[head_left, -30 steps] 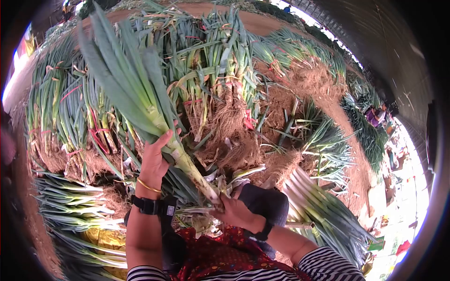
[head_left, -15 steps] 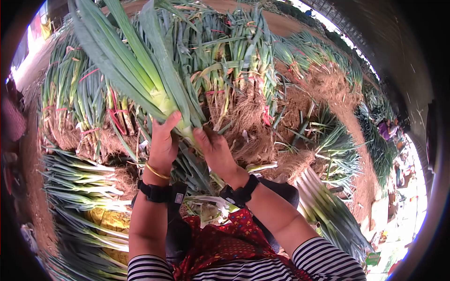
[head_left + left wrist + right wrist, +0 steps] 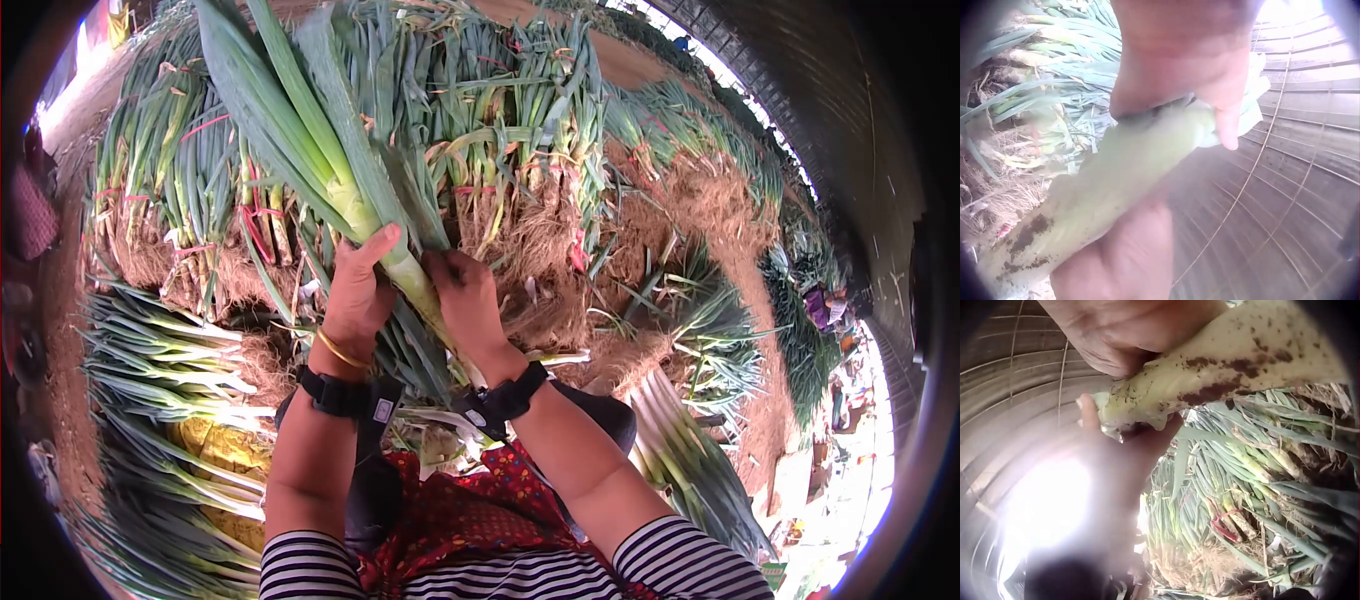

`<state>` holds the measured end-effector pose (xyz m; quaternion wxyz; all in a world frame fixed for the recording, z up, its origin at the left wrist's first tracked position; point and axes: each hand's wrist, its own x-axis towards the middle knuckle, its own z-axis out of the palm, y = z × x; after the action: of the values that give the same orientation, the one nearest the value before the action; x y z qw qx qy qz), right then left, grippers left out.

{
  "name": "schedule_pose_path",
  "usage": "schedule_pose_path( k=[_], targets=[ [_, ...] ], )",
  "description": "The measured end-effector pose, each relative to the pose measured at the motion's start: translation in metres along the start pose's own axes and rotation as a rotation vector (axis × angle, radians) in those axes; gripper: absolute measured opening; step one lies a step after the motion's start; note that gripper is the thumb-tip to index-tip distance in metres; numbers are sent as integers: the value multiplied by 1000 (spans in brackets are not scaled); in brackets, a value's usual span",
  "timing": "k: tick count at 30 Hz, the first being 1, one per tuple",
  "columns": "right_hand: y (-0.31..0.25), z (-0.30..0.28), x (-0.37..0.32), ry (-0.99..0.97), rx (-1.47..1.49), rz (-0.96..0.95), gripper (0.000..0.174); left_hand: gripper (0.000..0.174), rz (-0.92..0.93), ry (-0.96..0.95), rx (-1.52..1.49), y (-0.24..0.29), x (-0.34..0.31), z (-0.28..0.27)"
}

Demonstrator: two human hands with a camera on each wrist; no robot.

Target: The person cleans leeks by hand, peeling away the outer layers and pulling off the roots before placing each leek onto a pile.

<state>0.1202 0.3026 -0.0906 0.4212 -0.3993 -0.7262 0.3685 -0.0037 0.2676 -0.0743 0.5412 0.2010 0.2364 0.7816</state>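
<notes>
A big leek [image 3: 350, 205] slants across the head view, its green leaves fanned toward the upper left and its pale stem running down toward the lap. My left hand [image 3: 360, 290] grips it just beneath the leaf fork, thumb across the front. Lower on the stem's right side, my right hand [image 3: 468, 300] has curled fingers pinching at its outer layer; a blurred leaf hangs just above them. Brown soil marks the stem [image 3: 1135, 156] in the left wrist view. In the right wrist view, the curled right hand [image 3: 1141, 331] lies against the dirty stem [image 3: 1222, 369].
Tied leek bundles [image 3: 520, 150] with hairy roots stand in rows ahead. Loose leeks [image 3: 165, 350] lie at the left beside a yellow sack [image 3: 225, 450]; a pale-stemmed pile [image 3: 690, 440] lies at the right. A red patterned apron [image 3: 470, 520] covers the lap.
My right hand has left the root end and moved up the stem, close to the left hand; its fingers are now curled at the stem's side. The left hand keeps holding the leek.
</notes>
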Motion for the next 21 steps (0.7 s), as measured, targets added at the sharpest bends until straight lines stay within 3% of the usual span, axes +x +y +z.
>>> schedule_pose_path(
  k=[2,3,5,6,8,10,12,15,16,18,19,20,21],
  targets=[
    [2,-1,-1,100,84,-50,24,41,-42,-89,-32,2,-1,1],
    [-2,-3,-2,110,101,129,24,41,-41,-90,-32,0,1,2],
    [-13,-10,-4,136,17,112,23,44,129,-32,29,-10,4,8],
    [-16,-11,-4,157,-65,94,22,44,124,-28,28,-15,2,10],
    [-8,-9,-5,190,-68,2,23,59,195,49,392,-23,-3,14],
    [-5,-7,-7,230,-88,-9,24,53,174,84,468,-22,3,11],
    [-1,-11,-9,186,-79,107,24,48,6,24,365,-19,14,-4],
    [17,-13,-13,364,675,445,26,46,2,97,228,-18,14,-2],
    [20,-13,-13,435,835,520,26,46,1,143,105,-18,13,1],
    [12,-28,-22,345,840,504,26,46,-5,163,107,-13,16,-3],
    [8,-32,-18,480,1074,723,26,48,-9,208,106,-8,17,-4],
    [8,-33,-20,435,1240,666,22,51,-13,250,105,-5,18,-5],
    [12,-37,-23,385,1374,638,21,42,1,245,82,-5,20,-9]
  ],
)
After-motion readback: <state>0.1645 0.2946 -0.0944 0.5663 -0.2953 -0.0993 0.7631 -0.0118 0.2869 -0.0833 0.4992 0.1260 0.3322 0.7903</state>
